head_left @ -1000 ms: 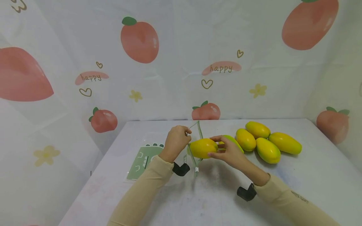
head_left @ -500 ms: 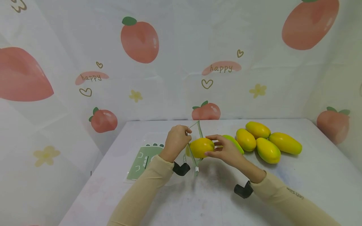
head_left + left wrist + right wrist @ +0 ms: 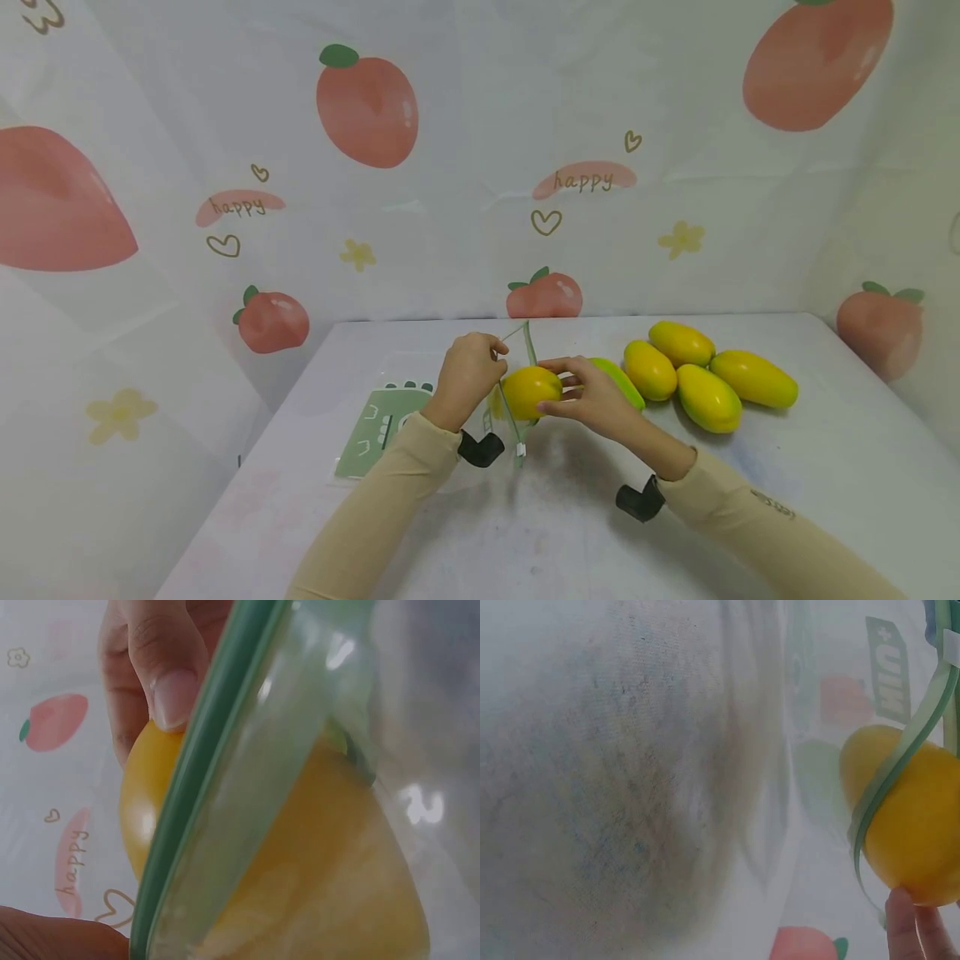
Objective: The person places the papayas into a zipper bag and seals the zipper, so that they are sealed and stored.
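In the head view my left hand [image 3: 467, 373] pinches the edge of a clear zip bag [image 3: 530, 343] with a green zip rim, keeping its mouth spread. My right hand [image 3: 600, 402] holds a yellow mango [image 3: 525, 392] by its right end, fingers and thumb around it. The mango lies across the bag's mouth. Through the clear film in the left wrist view, much of the mango [image 3: 322, 870] shows inside, past the green rim [image 3: 202, 772]. In the right wrist view the green rim crosses the mango [image 3: 919, 825], with fingertips [image 3: 904, 922] at its lower side.
A greener mango [image 3: 618, 382] lies just behind my right hand, partly covered by it. Several yellow mangoes [image 3: 708, 398] are grouped at the right of the white table [image 3: 525, 533]. A flat green-printed bag [image 3: 367, 429] lies at the left. A printed cloth hangs behind.
My right hand has moved left with the mango, which has gone further into the bag's mouth. My left hand has stayed in place on the bag's edge.
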Demonstrator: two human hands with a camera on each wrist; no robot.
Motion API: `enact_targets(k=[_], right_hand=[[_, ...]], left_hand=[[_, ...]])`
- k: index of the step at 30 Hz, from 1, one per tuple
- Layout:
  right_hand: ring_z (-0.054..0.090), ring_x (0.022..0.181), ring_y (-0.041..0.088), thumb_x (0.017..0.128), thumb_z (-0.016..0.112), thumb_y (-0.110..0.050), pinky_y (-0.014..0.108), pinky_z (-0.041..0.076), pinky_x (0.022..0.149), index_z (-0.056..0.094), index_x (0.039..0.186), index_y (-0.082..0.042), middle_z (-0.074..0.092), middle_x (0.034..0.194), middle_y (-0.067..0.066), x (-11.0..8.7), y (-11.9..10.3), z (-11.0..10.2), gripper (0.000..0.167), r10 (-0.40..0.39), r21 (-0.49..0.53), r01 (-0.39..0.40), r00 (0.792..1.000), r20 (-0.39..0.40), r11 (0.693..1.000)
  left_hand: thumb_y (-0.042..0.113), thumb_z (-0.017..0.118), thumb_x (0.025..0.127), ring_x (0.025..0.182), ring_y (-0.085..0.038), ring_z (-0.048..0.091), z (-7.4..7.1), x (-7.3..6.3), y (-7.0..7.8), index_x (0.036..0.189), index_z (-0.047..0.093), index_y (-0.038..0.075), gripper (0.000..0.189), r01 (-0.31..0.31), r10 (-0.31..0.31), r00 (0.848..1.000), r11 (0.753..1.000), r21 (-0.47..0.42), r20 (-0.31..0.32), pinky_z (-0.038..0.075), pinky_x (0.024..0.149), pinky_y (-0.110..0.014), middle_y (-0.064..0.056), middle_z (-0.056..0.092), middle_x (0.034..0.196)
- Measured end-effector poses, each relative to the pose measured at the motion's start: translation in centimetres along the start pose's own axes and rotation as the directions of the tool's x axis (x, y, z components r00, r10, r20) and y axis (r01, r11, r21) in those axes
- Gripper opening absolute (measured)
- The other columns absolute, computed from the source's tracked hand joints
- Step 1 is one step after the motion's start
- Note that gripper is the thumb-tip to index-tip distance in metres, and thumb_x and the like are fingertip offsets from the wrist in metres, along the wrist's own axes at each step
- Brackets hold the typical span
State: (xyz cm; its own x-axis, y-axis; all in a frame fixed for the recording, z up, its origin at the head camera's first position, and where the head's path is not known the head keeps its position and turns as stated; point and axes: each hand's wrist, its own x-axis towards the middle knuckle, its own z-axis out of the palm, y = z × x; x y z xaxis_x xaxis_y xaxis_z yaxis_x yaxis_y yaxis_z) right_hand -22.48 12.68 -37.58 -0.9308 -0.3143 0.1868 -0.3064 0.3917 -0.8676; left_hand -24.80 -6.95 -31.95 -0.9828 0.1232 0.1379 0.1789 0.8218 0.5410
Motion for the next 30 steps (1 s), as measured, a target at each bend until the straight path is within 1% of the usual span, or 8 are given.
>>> enact_targets(k=[7,13,21,24,30], right_hand=[[0.059,0.105,0.032,0.08,0.079,-0.02,0.041,0.054,0.088,0.058,0.128,-0.003,0.056,0.125,0.017,0.3,0.0,0.4,0.055,-0.021,0.003,0.021,1.0,0.019,1.0],[0.06,0.104,0.03,0.079,0.079,-0.018,0.04,0.054,0.088,0.06,0.127,-0.004,0.057,0.121,0.016,0.7,-0.2,0.7,0.054,-0.047,-0.046,0.048,0.998,0.032,0.998],[0.059,0.106,0.03,0.079,0.08,-0.019,0.04,0.054,0.089,0.06,0.127,-0.004,0.056,0.122,0.015,0.8,-0.3,1.0,0.054,-0.042,-0.057,0.044,0.998,0.04,0.997],[0.059,0.106,0.029,0.079,0.08,-0.019,0.04,0.054,0.09,0.06,0.127,-0.005,0.056,0.123,0.013,0.9,-0.4,1.2,0.054,-0.025,-0.055,0.027,0.999,0.037,0.998],[0.06,0.108,0.03,0.081,0.078,-0.016,0.042,0.052,0.092,0.059,0.126,-0.003,0.057,0.124,0.014,0.9,-0.7,1.6,0.051,-0.018,-0.042,0.021,0.998,0.063,0.999]], left_hand=[[0.005,0.062,0.085,0.06,-0.016,0.053,0.1,0.1,0.0,0.101,0.076,0.007,0.021,-0.019,0.019,1.0,1.0,0.006,-0.008,0.045,0.054,-0.022,-0.005,0.066,0.081],[0.005,0.063,0.084,0.059,-0.015,0.053,0.1,0.0,0.0,0.101,0.075,0.006,0.021,-0.018,0.018,1.0,1.0,0.007,-0.002,0.046,0.053,-0.022,-0.005,0.066,0.079],[0.005,0.063,0.085,0.058,-0.015,0.051,0.1,0.2,0.1,0.101,0.076,0.006,0.021,-0.025,0.025,1.0,1.0,0.011,-0.008,0.043,0.052,-0.021,-0.005,0.066,0.078],[0.005,0.063,0.084,0.058,-0.015,0.05,0.1,0.2,0.1,0.101,0.076,0.006,0.021,-0.033,0.033,0.999,0.999,0.009,-0.014,0.042,0.051,-0.021,-0.004,0.065,0.076],[0.004,0.062,0.084,0.056,-0.013,0.049,0.0,0.2,0.2,0.101,0.076,0.006,0.022,-0.034,0.035,0.999,0.999,0.006,-0.01,0.039,0.05,-0.021,-0.003,0.065,0.076]])
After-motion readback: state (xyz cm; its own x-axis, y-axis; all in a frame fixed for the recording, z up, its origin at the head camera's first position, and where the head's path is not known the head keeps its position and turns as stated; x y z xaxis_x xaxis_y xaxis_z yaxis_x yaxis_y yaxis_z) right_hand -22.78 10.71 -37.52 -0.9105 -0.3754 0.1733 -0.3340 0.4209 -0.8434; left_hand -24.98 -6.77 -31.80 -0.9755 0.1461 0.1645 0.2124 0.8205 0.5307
